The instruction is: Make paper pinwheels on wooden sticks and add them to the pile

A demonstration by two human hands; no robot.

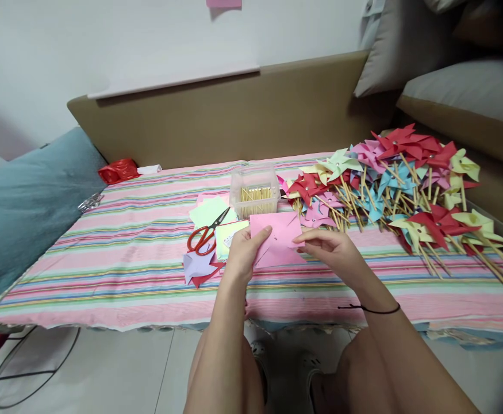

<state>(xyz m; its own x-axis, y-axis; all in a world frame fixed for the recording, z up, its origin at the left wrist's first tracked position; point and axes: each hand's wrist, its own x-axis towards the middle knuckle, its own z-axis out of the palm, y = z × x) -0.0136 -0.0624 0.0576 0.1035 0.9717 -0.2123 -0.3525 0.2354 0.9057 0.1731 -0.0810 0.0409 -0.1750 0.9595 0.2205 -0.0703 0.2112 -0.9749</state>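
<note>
Left hand (243, 248), thumb on top, clasps the left edge of the pink paper (282, 233); right hand (331, 249), fingers nearly closed, pinches its right edge. The paper is held over the striped cloth (122, 247), in front of the clear box (235, 194), between the scissors (212, 227) and the pinwheels (396, 177).
</note>
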